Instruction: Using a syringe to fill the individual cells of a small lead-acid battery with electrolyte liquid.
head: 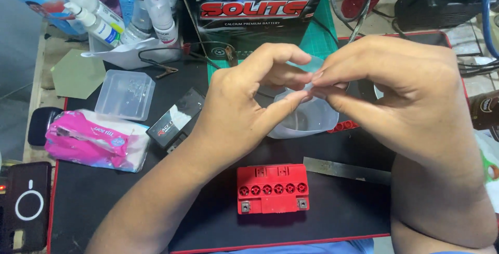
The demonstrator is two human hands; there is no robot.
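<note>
Both hands meet above the black mat (130,191): left hand (244,103) and right hand (405,93) pinch a small, thin, clear bluish plastic piece (311,66) between fingertips, over a translucent plastic cup (306,119). Below lies a red battery (272,188), six round ports on top.

Both forearms enter from bottom edge, bare, angled inward toward centre. Left hand (244,103) raised, back toward camera, thumb and index finger curled into pinch. Right hand (410,98) opposite, back up, knuckles arched, thumb and index finger pinched. Fingertips of both hands meet at centre, touching; remaining fingers tucked under.
</note>
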